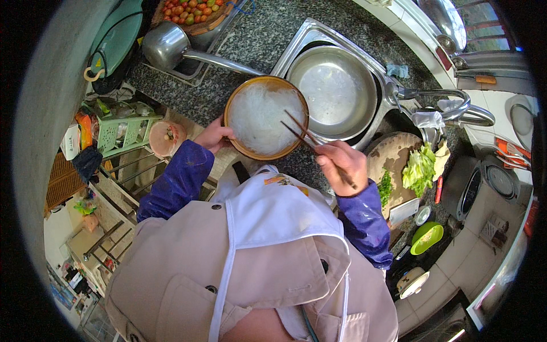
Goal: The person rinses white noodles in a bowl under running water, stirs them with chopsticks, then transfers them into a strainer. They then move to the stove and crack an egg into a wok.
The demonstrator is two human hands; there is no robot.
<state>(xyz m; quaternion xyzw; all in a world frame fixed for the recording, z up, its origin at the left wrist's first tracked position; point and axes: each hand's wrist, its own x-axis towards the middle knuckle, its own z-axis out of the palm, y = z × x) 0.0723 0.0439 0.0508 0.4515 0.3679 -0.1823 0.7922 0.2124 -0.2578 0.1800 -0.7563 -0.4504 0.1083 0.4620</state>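
Note:
My left hand grips the left rim of a brown-rimmed bowl, its thumb over the edge. White, thread-like noodles in liquid fill the bowl. In my right hand is a pair of dark wooden chopsticks, their tips over the noodles at the bowl's right side. Just right of the bowl, a round metal pan with clear liquid stands in the steel sink. A metal ladle lies to the upper left, its long handle reaching towards the bowl.
Right of the sink, a round cutting board bears lettuce, chopped greens and a cleaver blade. The faucet juts over the sink's right side. A green bowl is at lower right; a basket of small tomatoes is at the top.

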